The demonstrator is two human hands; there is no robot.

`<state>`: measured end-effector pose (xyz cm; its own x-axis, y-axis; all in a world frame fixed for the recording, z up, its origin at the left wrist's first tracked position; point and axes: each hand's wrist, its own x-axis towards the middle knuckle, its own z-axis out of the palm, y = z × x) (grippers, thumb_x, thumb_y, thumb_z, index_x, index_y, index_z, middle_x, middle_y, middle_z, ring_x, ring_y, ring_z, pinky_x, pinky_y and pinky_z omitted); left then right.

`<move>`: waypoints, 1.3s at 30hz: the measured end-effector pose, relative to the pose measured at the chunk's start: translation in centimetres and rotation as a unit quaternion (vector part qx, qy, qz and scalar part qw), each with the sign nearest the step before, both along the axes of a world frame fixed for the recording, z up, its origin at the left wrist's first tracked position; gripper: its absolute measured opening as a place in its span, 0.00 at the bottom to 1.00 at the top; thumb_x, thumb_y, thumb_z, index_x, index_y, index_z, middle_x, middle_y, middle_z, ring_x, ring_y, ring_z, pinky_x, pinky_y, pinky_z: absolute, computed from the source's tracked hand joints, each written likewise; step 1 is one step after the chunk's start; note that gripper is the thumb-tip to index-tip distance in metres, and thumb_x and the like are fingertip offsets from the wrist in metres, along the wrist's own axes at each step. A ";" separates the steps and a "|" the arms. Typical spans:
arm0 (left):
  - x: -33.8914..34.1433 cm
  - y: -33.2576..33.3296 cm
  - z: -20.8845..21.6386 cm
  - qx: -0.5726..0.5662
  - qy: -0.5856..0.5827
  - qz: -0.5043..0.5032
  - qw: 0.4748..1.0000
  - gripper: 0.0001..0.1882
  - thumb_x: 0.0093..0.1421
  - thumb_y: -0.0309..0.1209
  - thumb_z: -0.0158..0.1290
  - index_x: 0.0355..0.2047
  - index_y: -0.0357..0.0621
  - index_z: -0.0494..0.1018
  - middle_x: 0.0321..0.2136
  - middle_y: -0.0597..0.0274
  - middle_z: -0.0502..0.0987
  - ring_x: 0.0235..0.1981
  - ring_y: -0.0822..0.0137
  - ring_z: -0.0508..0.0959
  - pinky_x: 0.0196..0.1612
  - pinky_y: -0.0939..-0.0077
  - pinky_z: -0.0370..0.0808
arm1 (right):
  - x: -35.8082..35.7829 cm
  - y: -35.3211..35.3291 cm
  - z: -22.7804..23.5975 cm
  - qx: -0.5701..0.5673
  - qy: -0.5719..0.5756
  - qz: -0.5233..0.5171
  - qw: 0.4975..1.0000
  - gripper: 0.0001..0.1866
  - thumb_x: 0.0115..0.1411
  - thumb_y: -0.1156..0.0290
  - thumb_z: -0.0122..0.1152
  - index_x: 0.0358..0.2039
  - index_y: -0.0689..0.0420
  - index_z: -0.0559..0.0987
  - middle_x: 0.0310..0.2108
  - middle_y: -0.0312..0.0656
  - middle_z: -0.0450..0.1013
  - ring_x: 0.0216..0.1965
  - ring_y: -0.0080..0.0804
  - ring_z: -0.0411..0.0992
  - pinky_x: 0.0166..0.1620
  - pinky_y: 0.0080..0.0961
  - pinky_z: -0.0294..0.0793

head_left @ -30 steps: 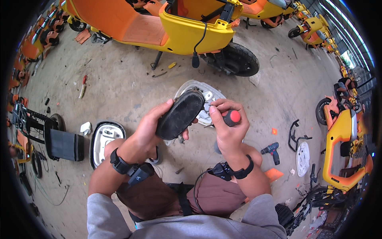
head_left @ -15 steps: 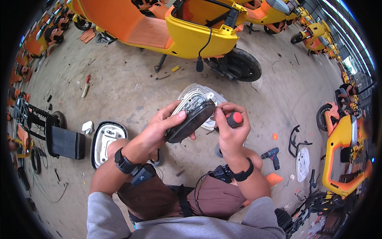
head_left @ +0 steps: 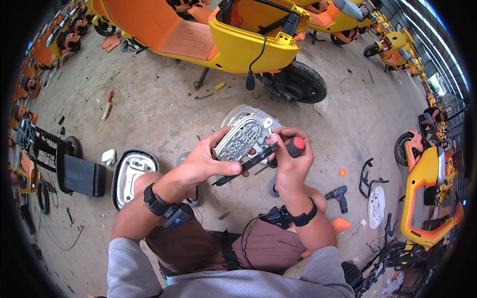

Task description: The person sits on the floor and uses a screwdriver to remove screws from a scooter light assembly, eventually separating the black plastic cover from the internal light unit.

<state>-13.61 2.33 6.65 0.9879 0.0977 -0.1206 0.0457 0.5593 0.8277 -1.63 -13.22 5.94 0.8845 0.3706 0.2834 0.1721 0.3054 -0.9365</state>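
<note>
My left hand [head_left: 201, 161] is closed around an oval housing [head_left: 240, 140] with a white rim and a bumpy silver inside, which looks like a lamp part. Its thumb presses on a black oval cover [head_left: 253, 160], tilted so that it shows nearly edge-on and stands apart from the housing's face. My right hand [head_left: 292, 159] pinches the cover's far end between thumb and finger. In that same palm sits a screwdriver with a red and black handle [head_left: 295, 145]; its shaft seems to point left, partly hidden by the hand. A clear-and-white oval shell [head_left: 268, 121] lies on the floor beyond.
A yellow-orange scooter [head_left: 238, 44] stands ahead. To my left are a black-rimmed white shell [head_left: 131, 171] and a black box [head_left: 82, 174]. Rightward lie a cordless drill [head_left: 339, 197], a black bracket [head_left: 368, 177] and a white plate [head_left: 376, 206]. A red-handled tool [head_left: 108, 104] is farther left.
The black cover has swung down and away from the housing, from showing its broad face to nearly edge-on. More of the silver inside shows now. The screwdriver stays in my right hand.
</note>
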 end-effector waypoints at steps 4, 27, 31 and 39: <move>0.0 0.0 -0.4 0.007 -0.005 0.003 1.000 0.50 0.45 0.31 0.72 0.63 0.32 0.55 0.44 0.56 0.78 0.38 0.64 0.82 0.44 0.74 0.78 | -0.1 0.0 0.4 0.006 0.011 -0.004 1.000 0.09 0.58 0.79 0.64 0.38 0.60 0.73 0.37 0.42 0.76 0.29 0.19 0.72 0.26 0.14 0.70; 0.3 1.8 1.4 0.039 0.117 0.118 0.985 0.36 0.53 0.35 0.66 0.57 0.30 0.64 0.38 0.55 0.76 0.28 0.68 0.79 0.32 0.78 0.77 | 4.2 -2.6 -36.1 -0.275 0.495 -0.145 0.811 0.09 0.50 0.81 0.65 0.31 0.56 0.75 0.22 0.37 0.71 0.18 0.27 0.69 0.19 0.26 0.67; -0.4 2.4 1.5 0.015 0.108 0.141 0.984 0.38 0.50 0.38 0.69 0.54 0.28 0.65 0.37 0.57 0.79 0.34 0.72 0.79 0.40 0.78 0.77 | 2.2 -2.5 -38.8 -0.300 0.519 -0.183 0.779 0.07 0.50 0.80 0.65 0.28 0.56 0.76 0.21 0.37 0.72 0.19 0.27 0.69 0.19 0.26 0.68; 0.1 3.0 1.8 -0.033 0.120 0.122 0.985 0.41 0.49 0.34 0.71 0.57 0.27 0.63 0.42 0.57 0.78 0.42 0.72 0.77 0.48 0.79 0.74 | 2.6 -0.2 -44.5 -0.310 0.488 -0.175 0.797 0.06 0.49 0.79 0.66 0.27 0.56 0.77 0.20 0.37 0.72 0.17 0.27 0.69 0.18 0.25 0.68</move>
<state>-13.54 5.32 8.48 0.8781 0.3136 -0.3613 0.0925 0.6298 0.7713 1.01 -13.38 -38.60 0.6514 -0.1453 -0.7447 -0.7577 -0.1751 -0.6287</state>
